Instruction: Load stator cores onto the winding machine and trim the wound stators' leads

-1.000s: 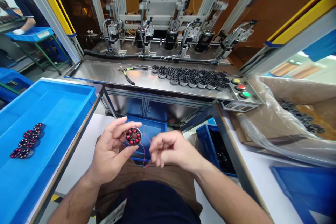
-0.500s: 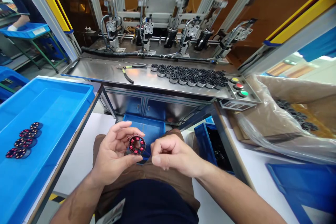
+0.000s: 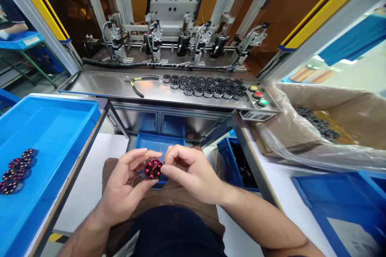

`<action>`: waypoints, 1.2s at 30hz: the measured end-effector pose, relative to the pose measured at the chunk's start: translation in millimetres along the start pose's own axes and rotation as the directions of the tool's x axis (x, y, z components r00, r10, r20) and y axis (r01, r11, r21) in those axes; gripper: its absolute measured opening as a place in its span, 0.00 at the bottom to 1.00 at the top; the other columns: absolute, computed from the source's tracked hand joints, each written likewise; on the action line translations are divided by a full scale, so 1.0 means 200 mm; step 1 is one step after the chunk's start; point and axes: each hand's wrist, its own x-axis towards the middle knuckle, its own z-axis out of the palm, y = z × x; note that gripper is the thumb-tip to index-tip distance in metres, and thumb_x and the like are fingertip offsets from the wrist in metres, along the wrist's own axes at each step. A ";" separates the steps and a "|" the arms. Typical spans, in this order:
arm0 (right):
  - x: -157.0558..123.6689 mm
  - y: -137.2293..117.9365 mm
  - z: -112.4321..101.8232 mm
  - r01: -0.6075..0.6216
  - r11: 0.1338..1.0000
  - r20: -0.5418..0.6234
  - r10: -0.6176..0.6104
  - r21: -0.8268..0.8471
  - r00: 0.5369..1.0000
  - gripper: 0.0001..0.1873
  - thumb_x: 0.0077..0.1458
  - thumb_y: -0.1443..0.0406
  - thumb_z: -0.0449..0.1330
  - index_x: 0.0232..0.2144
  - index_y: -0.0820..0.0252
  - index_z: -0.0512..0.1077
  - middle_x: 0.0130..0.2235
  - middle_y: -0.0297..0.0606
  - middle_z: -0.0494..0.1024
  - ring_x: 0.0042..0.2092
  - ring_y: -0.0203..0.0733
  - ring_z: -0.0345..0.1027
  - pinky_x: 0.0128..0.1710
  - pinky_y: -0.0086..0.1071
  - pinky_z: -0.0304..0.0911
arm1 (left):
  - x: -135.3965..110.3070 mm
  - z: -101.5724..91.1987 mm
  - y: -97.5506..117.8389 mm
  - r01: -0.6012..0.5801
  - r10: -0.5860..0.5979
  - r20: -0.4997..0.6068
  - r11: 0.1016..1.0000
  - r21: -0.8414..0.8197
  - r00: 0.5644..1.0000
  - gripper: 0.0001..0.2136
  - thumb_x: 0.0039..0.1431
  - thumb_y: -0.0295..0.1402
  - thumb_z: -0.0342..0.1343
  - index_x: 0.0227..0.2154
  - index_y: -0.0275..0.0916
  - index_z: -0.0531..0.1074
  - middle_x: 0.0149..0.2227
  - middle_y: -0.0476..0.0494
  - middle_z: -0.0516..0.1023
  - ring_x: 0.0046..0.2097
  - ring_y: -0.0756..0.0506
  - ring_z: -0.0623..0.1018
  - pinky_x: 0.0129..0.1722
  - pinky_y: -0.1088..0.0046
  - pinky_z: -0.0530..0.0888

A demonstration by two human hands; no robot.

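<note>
Over the person's lap, the left hand (image 3: 125, 186) and the right hand (image 3: 191, 174) meet on a wound stator (image 3: 152, 168), a small dark ring with red coils. The left grip pinches it between thumb and fingers. The right grip is pressed against its right edge with the fingertips drawn together.

Just beyond the hands, a small blue bin (image 3: 157, 141) sits low under the machine front; what it holds cannot be made out. To its right, a deeper blue crate (image 3: 224, 156) holds dark parts, too shadowed to name.

On the left surface, a wide blue tray (image 3: 51, 128) carries a short row of finished stators (image 3: 16, 170) with the same red coils, lying flat near its left side. At the near right lies another blue tray (image 3: 313, 196).

Farther right, a cardboard box (image 3: 356, 116) lined with clear plastic holds a heap of dark rings (image 3: 319, 122).

Beyond, the steel surface (image 3: 99, 84) bears pliers (image 3: 135, 84) and a packed cluster of bare stator cores (image 3: 202, 85), with yellow, red and green buttons (image 3: 257, 94) at its right end. The machine (image 3: 177, 36) stands behind.
</note>
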 end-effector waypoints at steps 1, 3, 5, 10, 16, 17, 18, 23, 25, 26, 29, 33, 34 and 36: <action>-0.01 0.02 0.01 0.008 1.000 -0.034 -0.008 0.001 0.999 0.16 0.59 0.55 0.63 0.26 0.59 0.68 0.26 0.32 0.71 0.28 0.33 0.61 0.29 0.30 0.59 | 0.00 0.00 0.00 0.034 -0.034 0.000 0.999 -0.036 0.999 0.28 0.58 0.20 0.61 0.57 0.54 0.66 0.53 0.47 0.80 0.55 0.48 0.79 0.50 0.80 0.78; -0.02 0.05 0.02 0.022 0.999 -0.091 -0.020 0.025 0.996 0.14 0.61 0.57 0.61 0.27 0.58 0.68 0.27 0.32 0.72 0.28 0.33 0.63 0.29 0.30 0.59 | 0.01 -0.01 0.00 0.113 -0.111 0.025 0.985 -0.131 0.994 0.26 0.58 0.20 0.62 0.54 0.54 0.68 0.53 0.48 0.80 0.50 0.49 0.81 0.48 0.80 0.79; -0.04 0.07 0.02 0.035 0.997 -0.111 -0.027 0.064 0.993 0.13 0.61 0.58 0.61 0.28 0.58 0.68 0.27 0.32 0.73 0.29 0.33 0.65 0.29 0.29 0.60 | 0.02 -0.02 -0.01 0.189 -0.177 0.070 0.955 -0.230 0.982 0.22 0.58 0.22 0.62 0.51 0.52 0.71 0.54 0.48 0.79 0.45 0.50 0.83 0.46 0.79 0.80; -0.06 0.11 0.05 0.067 0.994 -0.143 -0.055 0.085 0.988 0.11 0.62 0.59 0.60 0.30 0.58 0.67 0.29 0.33 0.75 0.31 0.35 0.69 0.31 0.31 0.63 | 0.04 0.00 -0.07 0.263 -0.231 0.126 0.866 -0.426 0.965 0.19 0.55 0.31 0.67 0.51 0.46 0.75 0.57 0.41 0.75 0.46 0.46 0.81 0.48 0.72 0.80; -0.09 0.15 0.08 0.120 0.992 -0.170 -0.113 0.032 0.979 0.10 0.62 0.62 0.60 0.29 0.58 0.67 0.29 0.32 0.72 0.31 0.35 0.65 0.32 0.31 0.62 | 0.05 0.07 -0.11 0.149 -0.185 -0.061 0.916 -0.372 0.981 0.22 0.44 0.30 0.74 0.45 0.46 0.79 0.47 0.46 0.77 0.42 0.50 0.80 0.40 0.82 0.78; -0.10 0.15 0.08 0.108 0.994 -0.178 -0.101 0.027 0.979 0.10 0.62 0.62 0.60 0.29 0.58 0.67 0.28 0.32 0.71 0.30 0.34 0.63 0.32 0.31 0.61 | 0.05 0.08 -0.11 0.109 -0.148 -0.110 0.949 -0.296 0.983 0.19 0.46 0.28 0.72 0.44 0.45 0.79 0.46 0.46 0.78 0.44 0.50 0.80 0.42 0.82 0.78; -0.10 0.16 0.08 0.089 0.996 -0.185 -0.082 0.030 0.979 0.10 0.63 0.62 0.59 0.29 0.58 0.67 0.28 0.31 0.70 0.30 0.34 0.62 0.31 0.30 0.60 | 0.04 0.08 -0.10 0.066 -0.099 -0.152 0.976 -0.206 0.983 0.19 0.47 0.26 0.71 0.43 0.45 0.79 0.45 0.46 0.78 0.46 0.49 0.79 0.45 0.81 0.78; -0.10 0.16 0.08 0.102 0.985 -0.119 -0.085 0.140 0.989 0.09 0.59 0.61 0.64 0.34 0.57 0.67 0.33 0.32 0.69 0.34 0.35 0.63 0.36 0.32 0.61 | -0.01 0.08 -0.09 -0.111 0.138 -0.181 0.982 0.154 0.974 0.27 0.47 0.18 0.67 0.51 0.45 0.75 0.48 0.43 0.80 0.49 0.46 0.80 0.50 0.73 0.78; -0.08 0.15 0.09 0.109 0.975 -0.090 -0.093 0.194 0.992 0.10 0.59 0.60 0.64 0.34 0.57 0.67 0.34 0.32 0.68 0.36 0.36 0.62 0.39 0.32 0.61 | -0.02 0.08 -0.09 -0.175 0.211 -0.148 0.958 0.228 0.966 0.28 0.46 0.17 0.67 0.51 0.44 0.75 0.48 0.42 0.80 0.49 0.44 0.80 0.51 0.70 0.79; -0.08 0.14 0.09 0.098 0.970 -0.095 -0.078 0.221 0.992 0.10 0.60 0.60 0.63 0.32 0.57 0.66 0.33 0.32 0.68 0.36 0.36 0.62 0.39 0.32 0.61 | -0.02 0.07 -0.09 -0.196 0.236 -0.141 0.948 0.253 0.961 0.27 0.46 0.16 0.67 0.50 0.43 0.75 0.48 0.42 0.80 0.50 0.44 0.80 0.51 0.69 0.79; -0.07 0.16 0.12 0.028 0.957 -0.174 0.024 0.288 0.984 0.13 0.65 0.58 0.57 0.30 0.57 0.65 0.31 0.31 0.67 0.34 0.35 0.61 0.37 0.32 0.60 | -0.02 0.07 -0.09 -0.194 0.241 -0.163 0.946 0.260 0.957 0.26 0.46 0.16 0.67 0.49 0.43 0.75 0.47 0.43 0.81 0.50 0.43 0.80 0.51 0.68 0.79; -0.08 0.19 0.13 0.019 0.956 -0.243 0.056 0.294 0.968 0.11 0.66 0.59 0.55 0.31 0.57 0.65 0.32 0.31 0.68 0.34 0.35 0.63 0.37 0.32 0.62 | -0.01 0.06 -0.09 -0.161 0.207 -0.175 0.956 0.244 0.962 0.25 0.47 0.18 0.67 0.48 0.44 0.76 0.46 0.43 0.81 0.49 0.44 0.80 0.50 0.69 0.80; -0.08 0.19 0.13 0.051 0.962 -0.246 0.017 0.269 0.969 0.08 0.65 0.60 0.57 0.34 0.56 0.65 0.34 0.32 0.69 0.35 0.35 0.64 0.38 0.33 0.62 | -0.01 0.06 -0.09 -0.161 0.208 -0.172 0.954 0.254 0.963 0.25 0.47 0.18 0.67 0.48 0.44 0.76 0.46 0.43 0.81 0.49 0.44 0.80 0.50 0.69 0.80; -0.08 0.19 0.12 0.151 0.974 -0.250 -0.107 0.166 0.962 0.08 0.60 0.62 0.62 0.40 0.55 0.67 0.40 0.35 0.69 0.40 0.37 0.65 0.43 0.35 0.63 | -0.01 0.05 -0.08 -0.171 0.218 -0.150 0.946 0.274 0.964 0.25 0.47 0.17 0.67 0.49 0.44 0.76 0.46 0.43 0.81 0.49 0.43 0.81 0.50 0.66 0.80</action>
